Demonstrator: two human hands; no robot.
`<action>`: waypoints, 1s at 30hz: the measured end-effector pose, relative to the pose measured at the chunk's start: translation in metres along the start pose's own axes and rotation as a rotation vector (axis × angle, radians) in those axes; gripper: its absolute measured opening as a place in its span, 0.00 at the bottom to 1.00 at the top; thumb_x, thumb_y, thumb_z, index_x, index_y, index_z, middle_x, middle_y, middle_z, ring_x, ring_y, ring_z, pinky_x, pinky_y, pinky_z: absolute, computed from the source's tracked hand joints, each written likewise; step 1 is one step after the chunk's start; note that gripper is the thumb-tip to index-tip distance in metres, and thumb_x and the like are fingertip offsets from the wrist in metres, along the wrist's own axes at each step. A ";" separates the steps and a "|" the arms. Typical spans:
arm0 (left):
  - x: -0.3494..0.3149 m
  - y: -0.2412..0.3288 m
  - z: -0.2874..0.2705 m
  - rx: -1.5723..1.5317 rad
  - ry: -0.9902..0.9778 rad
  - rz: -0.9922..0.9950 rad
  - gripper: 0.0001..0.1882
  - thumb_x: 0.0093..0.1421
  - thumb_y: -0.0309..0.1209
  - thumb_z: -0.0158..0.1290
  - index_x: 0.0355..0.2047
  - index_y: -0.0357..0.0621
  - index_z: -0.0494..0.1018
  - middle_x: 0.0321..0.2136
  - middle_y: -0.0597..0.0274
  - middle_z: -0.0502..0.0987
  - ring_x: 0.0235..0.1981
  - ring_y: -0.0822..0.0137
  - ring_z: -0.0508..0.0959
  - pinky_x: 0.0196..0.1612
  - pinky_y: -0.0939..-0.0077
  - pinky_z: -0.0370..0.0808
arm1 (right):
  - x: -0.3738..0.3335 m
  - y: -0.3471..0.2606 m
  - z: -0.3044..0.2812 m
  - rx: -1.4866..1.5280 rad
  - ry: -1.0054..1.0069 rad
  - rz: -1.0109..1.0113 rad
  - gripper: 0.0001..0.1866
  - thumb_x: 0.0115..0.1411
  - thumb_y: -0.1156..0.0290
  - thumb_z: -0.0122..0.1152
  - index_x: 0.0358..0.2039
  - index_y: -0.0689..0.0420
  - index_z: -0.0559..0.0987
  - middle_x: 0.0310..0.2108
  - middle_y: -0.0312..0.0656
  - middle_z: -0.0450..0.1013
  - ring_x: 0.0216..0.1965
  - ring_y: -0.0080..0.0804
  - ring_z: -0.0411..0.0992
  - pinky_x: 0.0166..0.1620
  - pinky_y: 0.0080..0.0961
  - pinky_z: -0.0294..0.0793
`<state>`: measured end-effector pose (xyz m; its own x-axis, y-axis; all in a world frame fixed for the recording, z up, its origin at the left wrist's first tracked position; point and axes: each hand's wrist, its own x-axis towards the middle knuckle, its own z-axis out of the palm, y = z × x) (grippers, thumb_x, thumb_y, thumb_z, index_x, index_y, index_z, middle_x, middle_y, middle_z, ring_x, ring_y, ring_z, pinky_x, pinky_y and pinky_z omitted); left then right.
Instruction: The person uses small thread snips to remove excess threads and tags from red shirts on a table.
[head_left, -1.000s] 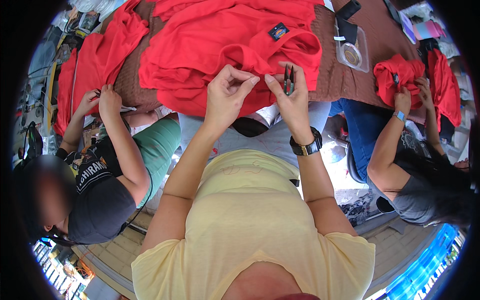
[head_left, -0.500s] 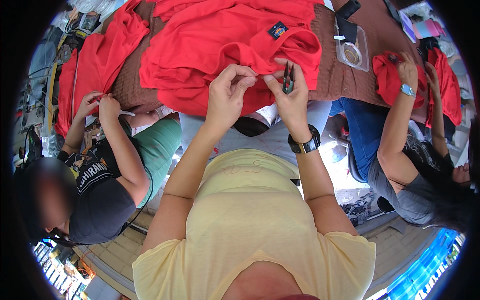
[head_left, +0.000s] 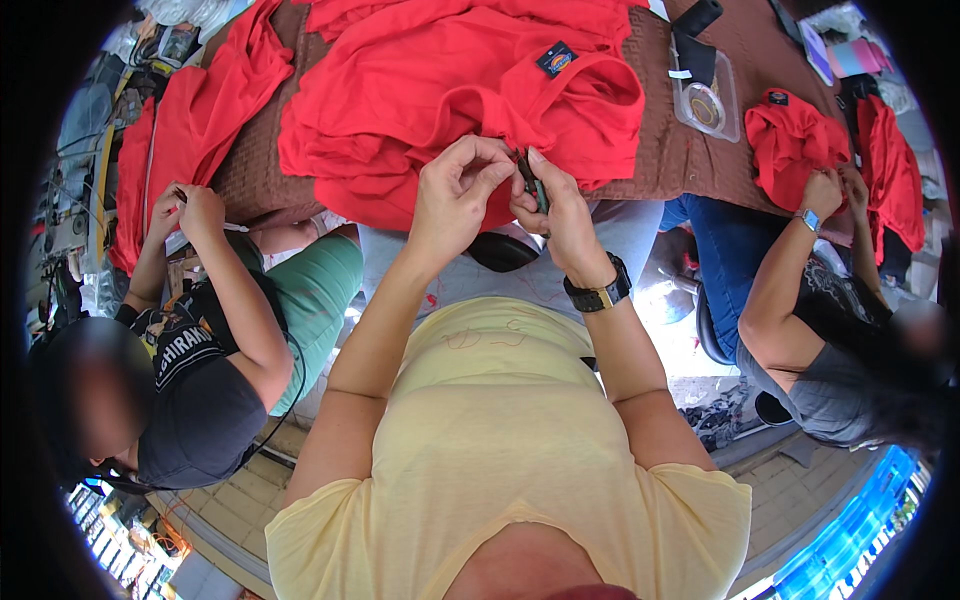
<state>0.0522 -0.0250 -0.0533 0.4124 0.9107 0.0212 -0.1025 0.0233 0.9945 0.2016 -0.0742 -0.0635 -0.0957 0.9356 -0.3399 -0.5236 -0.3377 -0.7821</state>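
Note:
Across the table in front of me lies a red garment (head_left: 370, 100), bunched up, with a dark label at its neckline. My left hand (head_left: 452, 195) is closed in a pinch at the garment's near edge; any thread in the pinch is too small to make out. Thread snips (head_left: 536, 185) with dark blades and a green handle sit in my right hand (head_left: 568, 225), which is wrapped round them. Their tips are right by my left fingertips, against the red cloth.
A clear plastic tray (head_left: 735, 125) with a tape roll (head_left: 704, 108) stands on the brown table cover (head_left: 655, 160). A person at left (head_left: 225, 330) and another at right (head_left: 800, 320) handle red cloth close by. Loose red threads (head_left: 480, 338) lie on my yellow shirt.
My right hand has turned, bringing the snips from pointing up and away to the left fingertips. My left hand has barely moved. The person at right has lowered their raised hand.

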 end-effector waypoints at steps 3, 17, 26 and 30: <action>0.000 0.001 -0.001 0.018 -0.002 0.017 0.01 0.66 0.20 0.54 0.36 0.35 0.74 0.40 0.59 0.78 0.44 0.71 0.76 0.55 0.71 0.72 | 0.004 0.001 -0.002 0.022 -0.023 -0.003 0.23 0.73 0.51 0.42 0.27 0.54 0.69 0.18 0.28 0.57 0.13 0.14 0.48 0.18 0.18 0.41; -0.009 0.038 -0.016 0.802 -0.014 0.271 0.09 0.57 0.25 0.61 0.38 0.39 0.75 0.45 0.54 0.75 0.50 0.55 0.74 0.54 0.65 0.70 | -0.011 -0.018 -0.002 -0.397 0.262 -0.520 0.09 0.63 0.69 0.59 0.29 0.57 0.71 0.23 0.31 0.62 0.21 0.15 0.56 0.22 0.17 0.52; 0.019 0.007 -0.003 0.409 0.022 0.145 0.15 0.63 0.19 0.55 0.50 0.35 0.72 0.43 0.58 0.77 0.43 0.69 0.76 0.52 0.74 0.72 | 0.017 -0.021 -0.007 -0.837 0.262 -0.726 0.08 0.58 0.80 0.63 0.38 0.65 0.79 0.33 0.45 0.74 0.31 0.34 0.73 0.35 0.28 0.70; 0.020 0.005 -0.003 0.361 0.078 0.169 0.13 0.60 0.19 0.57 0.47 0.36 0.74 0.41 0.57 0.75 0.42 0.67 0.76 0.48 0.72 0.74 | 0.021 -0.023 -0.009 -0.815 0.246 -0.709 0.06 0.60 0.77 0.63 0.37 0.65 0.80 0.32 0.45 0.73 0.31 0.33 0.72 0.36 0.27 0.69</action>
<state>0.0574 -0.0056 -0.0478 0.3461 0.9182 0.1929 0.1674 -0.2628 0.9502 0.2192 -0.0478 -0.0578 0.2236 0.9283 0.2971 0.3293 0.2149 -0.9194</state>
